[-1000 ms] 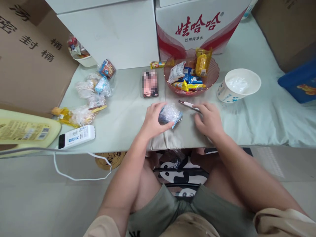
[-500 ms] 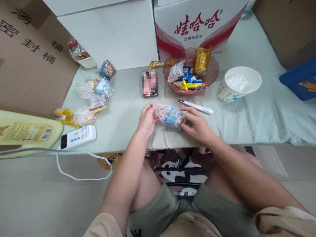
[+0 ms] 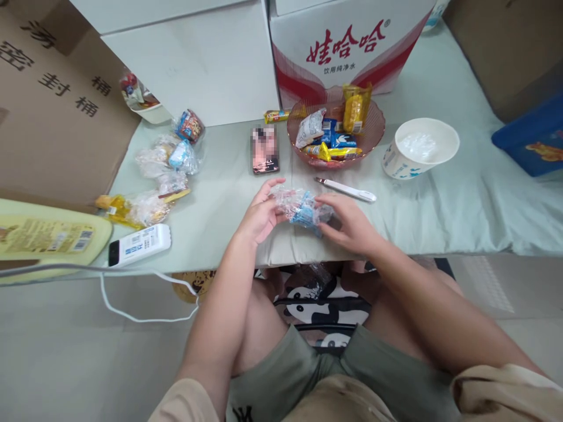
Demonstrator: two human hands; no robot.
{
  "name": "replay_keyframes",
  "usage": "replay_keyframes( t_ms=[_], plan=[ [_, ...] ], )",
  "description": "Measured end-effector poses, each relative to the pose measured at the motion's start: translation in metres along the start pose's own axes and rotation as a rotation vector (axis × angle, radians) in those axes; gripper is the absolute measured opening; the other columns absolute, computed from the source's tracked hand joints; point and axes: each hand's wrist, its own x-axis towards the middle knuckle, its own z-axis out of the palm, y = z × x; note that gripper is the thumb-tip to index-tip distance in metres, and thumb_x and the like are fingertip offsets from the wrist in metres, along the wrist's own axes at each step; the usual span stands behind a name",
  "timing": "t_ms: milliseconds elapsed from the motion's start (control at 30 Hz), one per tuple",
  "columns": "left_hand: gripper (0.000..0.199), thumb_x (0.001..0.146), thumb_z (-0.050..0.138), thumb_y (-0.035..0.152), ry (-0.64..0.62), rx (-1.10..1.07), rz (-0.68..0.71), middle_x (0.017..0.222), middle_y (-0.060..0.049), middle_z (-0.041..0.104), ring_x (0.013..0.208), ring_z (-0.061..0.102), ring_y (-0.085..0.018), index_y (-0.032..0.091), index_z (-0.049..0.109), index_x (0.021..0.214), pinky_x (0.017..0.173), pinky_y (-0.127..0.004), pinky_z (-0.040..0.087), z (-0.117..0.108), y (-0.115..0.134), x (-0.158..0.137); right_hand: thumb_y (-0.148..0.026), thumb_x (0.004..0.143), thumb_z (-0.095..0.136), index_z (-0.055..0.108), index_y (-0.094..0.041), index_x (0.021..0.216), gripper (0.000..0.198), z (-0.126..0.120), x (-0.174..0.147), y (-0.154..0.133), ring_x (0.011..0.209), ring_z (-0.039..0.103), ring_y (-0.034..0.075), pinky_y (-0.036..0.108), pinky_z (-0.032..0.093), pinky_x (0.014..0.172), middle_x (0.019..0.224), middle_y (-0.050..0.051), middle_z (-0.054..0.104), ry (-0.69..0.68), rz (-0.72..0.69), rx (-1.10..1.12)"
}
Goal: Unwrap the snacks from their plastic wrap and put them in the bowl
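A small blue snack packet (image 3: 303,215) with clear plastic wrap (image 3: 288,199) around it is held between my hands, low over the cloth near the front edge. My left hand (image 3: 260,215) grips the wrap at the left end, index finger stretched upward. On the other side, my right hand (image 3: 347,221) has its thumb and fingers closed on the right end of the wrapped packet. Part of the packet is hidden under crinkled film. Just beyond lies a white utility knife (image 3: 347,190). Behind it stands a pink glass bowl (image 3: 379,132) of packaged snacks.
Several wrapped snacks (image 3: 152,161) lie on the left, near a white device (image 3: 139,245) and a yellow bottle (image 3: 53,234). A phone (image 3: 264,151) lies beside the bowl. Right of it is a paper tub (image 3: 398,158) with clear plastic inside. Boxes (image 3: 343,47) line the back.
The clear wrap now covers more of the blue packet, and its printed face shows less. My left fingers have spread a little; my right fingers have drawn in around the packet's right end.
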Motion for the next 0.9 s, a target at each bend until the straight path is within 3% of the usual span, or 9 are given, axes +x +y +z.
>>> replay_keyframes(
  t_ms=[100,233,400,567,667,767,833,900],
  plan=[
    [0.035,0.070,0.067,0.012,-0.018,0.018,-0.002,0.094,-0.002,0.075,0.071,0.071,-0.016,0.022,0.063,0.103,0.061,-0.026,0.058,-0.001,0.000,0.001,-0.022,0.087,0.054,0.068,-0.024,0.109,0.026,0.001,0.001,-0.004,0.090,0.067,0.024,0.042,0.052,0.085,0.093,0.006,0.071,0.030,0.026,-0.053],
    [0.014,0.066,0.059,0.007,0.148,0.035,0.040,0.078,-0.001,0.070,0.060,0.064,-0.010,0.017,0.058,0.075,0.057,-0.021,0.054,-0.010,0.003,0.006,-0.019,0.079,0.054,0.065,-0.023,0.084,0.013,-0.011,0.002,0.003,0.085,0.066,0.023,0.038,0.050,0.080,0.086,0.005,0.070,0.234,0.127,-0.042],
    [0.016,0.060,0.056,0.005,0.353,0.040,0.099,0.074,0.000,0.067,0.063,0.065,-0.012,0.018,0.052,0.068,0.059,-0.022,0.053,-0.025,0.009,0.011,-0.022,0.075,0.051,0.055,-0.023,0.073,0.005,-0.020,0.002,0.016,0.084,0.067,0.023,0.037,0.049,0.079,0.087,0.005,0.073,0.403,0.429,0.041],
    [0.016,0.057,0.053,0.006,0.485,0.132,0.238,0.077,0.000,0.066,0.066,0.062,-0.011,0.017,0.057,0.068,0.059,-0.020,0.047,-0.036,0.010,0.015,-0.021,0.079,0.046,0.059,-0.023,0.078,0.013,-0.022,0.003,0.012,0.083,0.064,0.021,0.036,0.048,0.082,0.084,0.003,0.071,0.414,0.511,0.087],
    [0.017,0.071,0.053,0.016,0.521,0.213,0.402,0.086,-0.002,0.067,0.079,0.064,-0.014,0.020,0.066,0.081,0.070,-0.023,0.050,-0.042,0.007,0.018,-0.033,0.091,0.045,0.063,-0.024,0.087,0.021,-0.021,0.002,0.005,0.073,0.059,0.020,0.034,0.048,0.075,0.073,0.001,0.065,0.334,0.479,0.079],
    [0.022,0.078,0.064,0.027,0.542,0.474,0.540,0.114,-0.005,0.070,0.111,0.065,-0.021,0.024,0.069,0.099,0.093,-0.031,0.052,-0.046,0.004,0.020,-0.045,0.089,0.057,0.067,-0.023,0.104,0.029,-0.015,0.002,0.003,0.086,0.063,0.023,0.038,0.050,0.081,0.090,0.006,0.067,0.220,0.317,-0.069],
    [0.026,0.072,0.071,0.023,0.486,0.703,0.558,0.126,-0.007,0.067,0.123,0.061,-0.025,0.023,0.071,0.098,0.106,-0.036,0.047,-0.047,0.002,0.021,-0.044,0.084,0.064,0.068,-0.022,0.113,0.036,-0.009,0.002,0.006,0.101,0.065,0.028,0.043,0.050,0.090,0.106,0.010,0.070,0.154,0.222,-0.171],
    [0.015,0.071,0.071,0.019,0.439,0.856,0.554,0.126,-0.010,0.067,0.124,0.062,-0.027,0.021,0.072,0.086,0.111,-0.039,0.044,-0.046,0.002,0.020,-0.037,0.085,0.063,0.070,-0.022,0.107,0.028,-0.005,0.002,0.009,0.099,0.066,0.029,0.045,0.050,0.090,0.102,0.010,0.072,0.083,0.180,-0.224]
  ],
)
